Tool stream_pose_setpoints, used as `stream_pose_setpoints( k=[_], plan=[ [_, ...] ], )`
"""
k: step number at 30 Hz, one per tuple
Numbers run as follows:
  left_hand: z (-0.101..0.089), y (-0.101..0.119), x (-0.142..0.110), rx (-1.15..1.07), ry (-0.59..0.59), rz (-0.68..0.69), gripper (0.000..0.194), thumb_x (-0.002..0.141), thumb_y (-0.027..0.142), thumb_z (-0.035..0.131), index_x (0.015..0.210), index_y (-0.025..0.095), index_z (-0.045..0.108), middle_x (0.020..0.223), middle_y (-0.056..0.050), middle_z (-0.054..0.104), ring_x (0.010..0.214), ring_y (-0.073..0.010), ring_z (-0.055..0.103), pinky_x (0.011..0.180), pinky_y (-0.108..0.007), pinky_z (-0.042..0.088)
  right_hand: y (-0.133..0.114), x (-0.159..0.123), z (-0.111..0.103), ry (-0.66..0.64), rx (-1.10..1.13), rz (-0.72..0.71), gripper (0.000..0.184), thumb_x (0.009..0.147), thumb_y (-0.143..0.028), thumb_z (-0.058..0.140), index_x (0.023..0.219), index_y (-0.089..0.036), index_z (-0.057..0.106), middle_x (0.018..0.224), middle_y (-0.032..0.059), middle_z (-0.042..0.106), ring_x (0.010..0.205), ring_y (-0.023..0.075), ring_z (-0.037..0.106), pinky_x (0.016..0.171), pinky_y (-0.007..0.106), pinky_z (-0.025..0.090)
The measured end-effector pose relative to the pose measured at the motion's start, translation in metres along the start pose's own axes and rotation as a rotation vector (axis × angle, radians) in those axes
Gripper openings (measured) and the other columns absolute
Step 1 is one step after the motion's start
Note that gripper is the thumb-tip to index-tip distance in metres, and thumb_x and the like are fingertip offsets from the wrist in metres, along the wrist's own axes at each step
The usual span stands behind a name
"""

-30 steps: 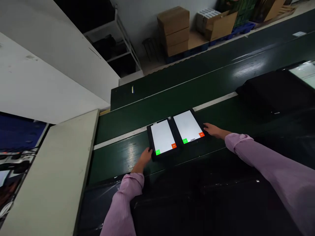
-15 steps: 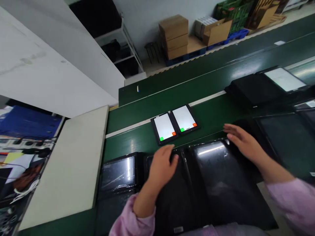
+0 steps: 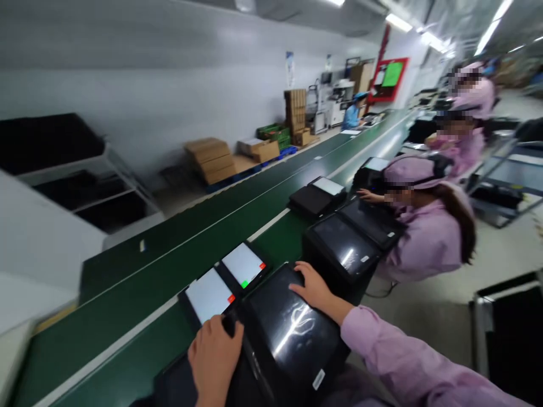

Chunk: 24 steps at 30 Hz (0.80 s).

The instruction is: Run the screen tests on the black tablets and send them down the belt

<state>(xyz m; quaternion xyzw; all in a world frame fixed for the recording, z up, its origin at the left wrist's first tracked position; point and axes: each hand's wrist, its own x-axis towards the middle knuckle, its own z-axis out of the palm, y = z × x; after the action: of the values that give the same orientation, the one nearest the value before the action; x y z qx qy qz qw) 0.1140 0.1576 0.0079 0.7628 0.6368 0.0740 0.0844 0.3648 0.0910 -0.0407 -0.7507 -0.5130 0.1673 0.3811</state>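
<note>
Black panel (image 3: 292, 319) lying at 6 o'clock, lit tablets (image 3: 208, 297) at its 10 o'clock.
A panel stack (image 3: 339, 240) is blocking its 1 o'clock; a co-worker (image 3: 428, 240) is occupying 2 o'clock. The right hand (image 3: 317, 289), fingers loosely spread, is resting on the panel's 1 o'clock edge; the left hand (image 3: 215, 349) is curving half-open at 9 o'clock, contact unclear.

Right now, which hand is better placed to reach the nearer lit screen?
Likely the left hand: it is beside that lit screen; the right hand is farther, at a dark panel.
</note>
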Motion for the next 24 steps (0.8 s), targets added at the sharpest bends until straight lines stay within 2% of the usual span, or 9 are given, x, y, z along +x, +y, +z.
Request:
stream_pose_setpoints(
  k=[5,10,11,12,15,17,19,22,24],
  plan=[
    [0.008,-0.010,0.009,0.040,-0.040,0.063,0.036,0.088,0.040,0.037,0.101,0.017,0.061,0.106,-0.017,0.066,0.107,-0.0377,0.062,0.093,-0.053,0.047,-0.006,-0.001,0.004,0.009,-0.021,-0.028,0.037,0.089,-0.041,0.073,0.116,-0.016,0.065,0.134,0.0117,0.059,0.120,0.0260,0.058,0.103,0.050,0.049],
    [0.001,-0.006,0.005,-0.130,0.119,0.143,0.040,0.085,0.038,0.041,0.102,0.011,0.065,0.101,-0.023,0.067,0.100,-0.0427,0.063,0.088,-0.062,0.049,-0.011,-0.003,-0.009,0.005,0.003,-0.045,0.038,0.092,-0.044,0.068,0.118,-0.016,0.064,0.127,0.0116,0.062,0.117,0.0254,0.060,0.103,0.050,0.049],
    [-0.001,-0.007,0.001,-0.149,0.132,0.177,0.042,0.085,0.036,0.041,0.105,0.009,0.066,0.104,-0.025,0.067,0.102,-0.0425,0.063,0.090,-0.062,0.048,-0.011,-0.007,-0.014,0.001,0.014,-0.045,0.039,0.092,-0.045,0.067,0.119,-0.016,0.064,0.126,0.0119,0.063,0.118,0.0260,0.059,0.105,0.052,0.047],
    [-0.002,-0.010,-0.005,-0.149,0.129,0.202,0.043,0.086,0.035,0.043,0.110,0.008,0.066,0.111,-0.025,0.067,0.109,-0.0394,0.062,0.096,-0.057,0.048,-0.010,-0.013,-0.019,-0.010,0.027,-0.048,0.040,0.092,-0.046,0.066,0.120,-0.017,0.065,0.128,0.0128,0.062,0.121,0.0269,0.058,0.108,0.053,0.045],
    [0.000,-0.035,-0.038,-0.136,0.088,0.250,0.035,0.088,0.032,0.051,0.114,0.020,0.070,0.122,-0.014,0.066,0.124,-0.0287,0.056,0.110,-0.044,0.043,0.000,-0.038,-0.041,-0.059,0.052,-0.070,0.045,0.092,-0.055,0.057,0.123,-0.024,0.067,0.139,0.0129,0.056,0.129,0.0287,0.053,0.111,0.050,0.042],
    [0.002,-0.057,-0.074,-0.144,0.089,0.300,0.030,0.088,0.029,0.053,0.111,0.027,0.072,0.124,-0.009,0.066,0.127,-0.0276,0.053,0.109,-0.045,0.043,0.011,-0.060,-0.058,-0.105,0.050,-0.111,0.049,0.087,-0.062,0.059,0.119,-0.027,0.071,0.144,0.0118,0.053,0.132,0.0334,0.051,0.112,0.057,0.038],
    [0.004,-0.077,-0.115,-0.169,0.141,0.390,0.030,0.091,0.027,0.052,0.114,0.029,0.072,0.124,-0.009,0.064,0.125,-0.0292,0.053,0.103,-0.049,0.047,0.022,-0.083,-0.075,-0.145,0.012,-0.179,0.043,0.085,-0.063,0.061,0.110,-0.031,0.075,0.141,0.0106,0.056,0.130,0.0377,0.052,0.107,0.063,0.036],
    [0.002,-0.097,-0.164,-0.156,0.195,0.424,0.034,0.093,0.025,0.051,0.121,0.030,0.069,0.126,-0.012,0.060,0.120,-0.0300,0.053,0.094,-0.049,0.052,0.028,-0.108,-0.095,-0.117,-0.262,-0.482,0.037,0.097,-0.057,0.046,0.113,-0.039,0.074,0.138,0.0078,0.060,0.123,0.0352,0.057,0.091,0.056,0.046],
    [-0.002,-0.105,-0.181,-0.137,0.193,0.425,0.033,0.092,0.024,0.051,0.119,0.029,0.070,0.127,-0.013,0.057,0.120,-0.0308,0.050,0.092,-0.049,0.053,0.023,-0.113,-0.105,-0.123,-0.383,-0.634,0.037,0.099,-0.054,0.043,0.114,-0.041,0.074,0.138,0.0065,0.060,0.119,0.0343,0.058,0.085,0.051,0.047]
  ],
)
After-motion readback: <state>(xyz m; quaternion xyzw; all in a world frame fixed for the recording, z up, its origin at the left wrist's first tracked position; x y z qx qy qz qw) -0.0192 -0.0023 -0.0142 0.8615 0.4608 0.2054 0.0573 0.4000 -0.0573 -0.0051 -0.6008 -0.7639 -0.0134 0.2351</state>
